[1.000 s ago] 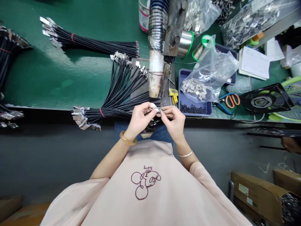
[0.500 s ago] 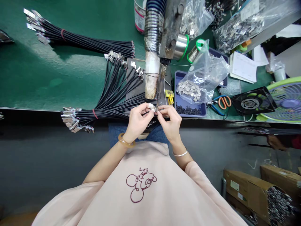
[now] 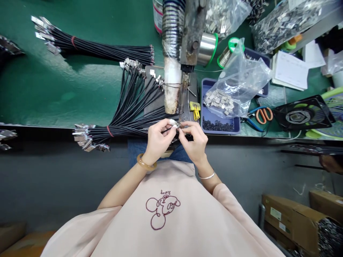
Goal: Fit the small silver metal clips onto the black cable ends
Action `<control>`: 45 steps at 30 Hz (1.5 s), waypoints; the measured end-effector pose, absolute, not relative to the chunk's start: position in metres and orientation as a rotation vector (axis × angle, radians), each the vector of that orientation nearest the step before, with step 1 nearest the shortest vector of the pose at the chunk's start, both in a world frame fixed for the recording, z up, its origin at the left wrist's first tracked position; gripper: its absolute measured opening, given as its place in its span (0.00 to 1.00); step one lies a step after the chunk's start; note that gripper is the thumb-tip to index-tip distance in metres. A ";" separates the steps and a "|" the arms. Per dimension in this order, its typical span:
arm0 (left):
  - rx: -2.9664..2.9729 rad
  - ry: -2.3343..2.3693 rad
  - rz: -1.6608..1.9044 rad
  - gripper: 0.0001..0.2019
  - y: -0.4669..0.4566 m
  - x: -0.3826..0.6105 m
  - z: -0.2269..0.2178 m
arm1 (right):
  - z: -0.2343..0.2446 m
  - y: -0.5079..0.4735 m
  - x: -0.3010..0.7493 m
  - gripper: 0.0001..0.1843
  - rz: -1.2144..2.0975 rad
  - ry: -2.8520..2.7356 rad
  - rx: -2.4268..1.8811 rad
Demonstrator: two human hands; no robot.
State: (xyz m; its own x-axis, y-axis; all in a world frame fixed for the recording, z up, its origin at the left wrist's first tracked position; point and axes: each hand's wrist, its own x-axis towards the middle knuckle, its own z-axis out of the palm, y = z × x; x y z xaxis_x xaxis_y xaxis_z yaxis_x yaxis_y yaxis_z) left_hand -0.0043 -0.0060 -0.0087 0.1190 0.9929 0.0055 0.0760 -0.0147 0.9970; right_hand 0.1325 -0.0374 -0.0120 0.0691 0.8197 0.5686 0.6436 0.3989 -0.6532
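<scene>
At the bench's front edge, my left hand (image 3: 158,138) pinches a black cable (image 3: 166,130) near its end, with white coverings on the fingertips. My right hand (image 3: 195,140) meets it fingertip to fingertip, closed on a small shiny metal connector (image 3: 179,126), mostly hidden by the fingers. Just above both hands hang a soldering iron (image 3: 184,93) and a white-ended fume hose (image 3: 171,85). To the left of my left hand lies a cable bundle (image 3: 125,129) tied with a red band. More black cables (image 3: 127,100) fan out behind it, metal connectors on their ends.
A blue tray (image 3: 237,129) with metal shells, small black parts and a plastic bag stands right of my hands. Nearby are a yellow clip (image 3: 196,112), pliers (image 3: 264,115), a black fan (image 3: 302,116) and solder spools (image 3: 207,49). Another cable bundle (image 3: 99,46) lies back left.
The view has shifted slightly, so the bench items on the right appear farther right. My hands keep nearly the same pinch, still together below the soldering iron.
</scene>
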 end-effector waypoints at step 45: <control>1.701 0.942 0.927 0.05 -0.002 -0.033 -0.001 | 0.013 -0.048 0.154 0.08 0.277 -1.774 -1.380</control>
State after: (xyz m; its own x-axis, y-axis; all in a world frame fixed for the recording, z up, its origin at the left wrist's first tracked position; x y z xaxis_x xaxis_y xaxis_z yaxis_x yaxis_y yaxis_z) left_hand -0.0326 -0.0021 -0.0011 0.4162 0.8947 0.1624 0.1764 -0.2547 0.9508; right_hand 0.1536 -0.0482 0.0134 -0.0310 0.8769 0.4797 0.6887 0.3665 -0.6256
